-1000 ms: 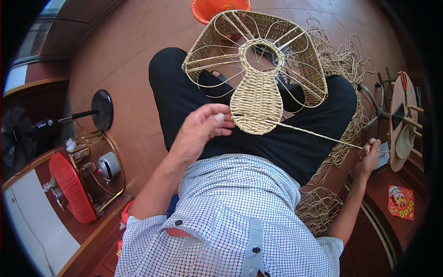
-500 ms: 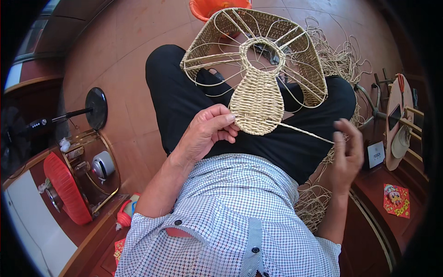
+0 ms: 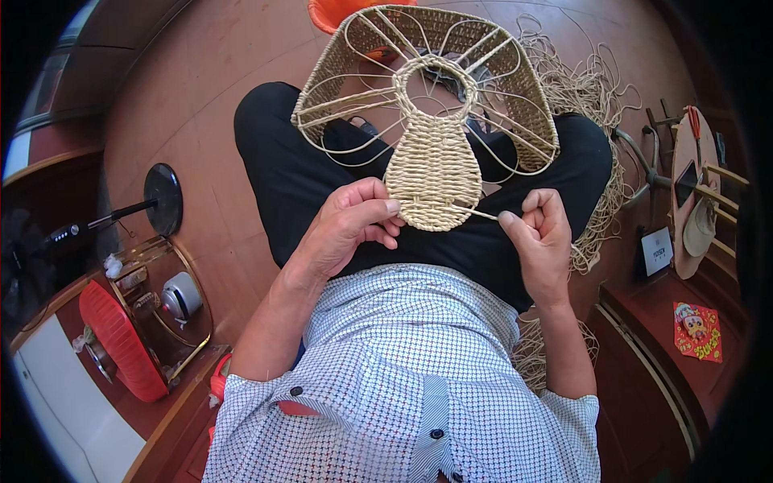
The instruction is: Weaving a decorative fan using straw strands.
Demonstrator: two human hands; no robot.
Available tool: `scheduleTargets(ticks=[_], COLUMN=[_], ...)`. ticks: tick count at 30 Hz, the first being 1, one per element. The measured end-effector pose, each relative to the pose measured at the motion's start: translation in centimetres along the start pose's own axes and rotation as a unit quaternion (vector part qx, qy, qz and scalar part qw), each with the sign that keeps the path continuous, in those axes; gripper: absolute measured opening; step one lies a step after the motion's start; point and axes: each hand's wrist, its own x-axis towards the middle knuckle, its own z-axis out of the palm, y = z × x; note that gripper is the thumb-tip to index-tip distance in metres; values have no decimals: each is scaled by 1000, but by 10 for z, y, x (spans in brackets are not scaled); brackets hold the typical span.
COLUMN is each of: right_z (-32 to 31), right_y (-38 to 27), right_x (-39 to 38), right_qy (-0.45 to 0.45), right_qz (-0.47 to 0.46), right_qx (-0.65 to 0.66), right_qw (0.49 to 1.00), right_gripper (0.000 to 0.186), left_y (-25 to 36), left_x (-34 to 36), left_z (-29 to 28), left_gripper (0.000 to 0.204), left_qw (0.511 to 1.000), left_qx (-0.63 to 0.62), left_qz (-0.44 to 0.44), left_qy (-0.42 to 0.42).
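The left hand (image 3: 354,223) pinches the lower left edge of a straw-coloured, paddle-shaped woven panel (image 3: 435,169), thumb on top; the right hand (image 3: 545,248) pinches a thin, pale, twisted cord (image 3: 481,213) coming from the panel's lower right. Working that cord into the weave seems the step in hand; the next move likely calls for a steady panel and a taut cord (its tip cannot be made out). The panel is over the black-trousered lap (image 3: 435,248), joined to a curved, straw-coloured, wicker-walled frame (image 3: 527,105). Past the lap's right edge, loose beige cord (image 3: 596,97) heaps on the brown tiled floor (image 3: 201,105).
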Motion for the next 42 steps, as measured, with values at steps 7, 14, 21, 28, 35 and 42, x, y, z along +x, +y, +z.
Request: scheduleTargets(ticks=[7, 14, 21, 28, 35, 42], right_z=[17, 28, 44, 48, 58, 58], right_y=[3, 9, 17, 14, -15, -8], right_x=[-4, -3, 6, 2, -5, 0], right_qy=[56, 53, 20, 55, 12, -2], right_qz=[-186, -182, -120, -84, 23, 27], right_qx=[-292, -346, -326, -176, 25, 39], right_qw=[936, 919, 937, 979, 999, 999], right_gripper=[8, 9, 15, 11, 33, 25], left_y=[-25, -67, -74, -84, -87, -67], left_x=[11, 49, 64, 61, 67, 59], left_z=[-8, 15, 30, 12, 10, 15], left_gripper=[27, 38, 36, 38, 44, 39], left_qw=[987, 980, 989, 981, 970, 944], left_qx=[-157, -170, -35, 106, -171, -248], left_qz=[19, 19, 52, 161, 128, 26], left_qy=[-16, -102, -133, -23, -118, -218])
